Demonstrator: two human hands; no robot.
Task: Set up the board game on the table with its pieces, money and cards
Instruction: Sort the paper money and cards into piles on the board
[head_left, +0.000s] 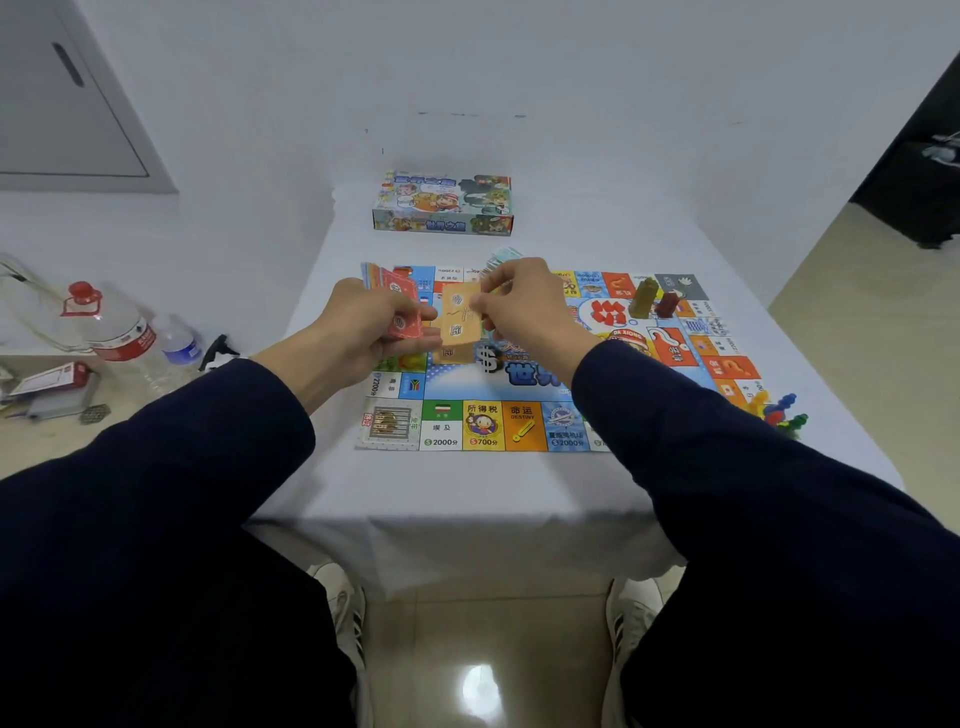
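Pinching an orange card (459, 315) in your right hand (522, 306), your left hand (363, 332) grips the red cards (402, 306) (both above the game board (483, 426)), game box (443, 203) farther back on the desk (467, 483).

Board (457, 426) flat on table; orange cards (459, 322) held above

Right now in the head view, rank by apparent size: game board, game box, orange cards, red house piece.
1. Game board
2. Game box, though it lies farther off
3. Orange cards
4. Red house piece
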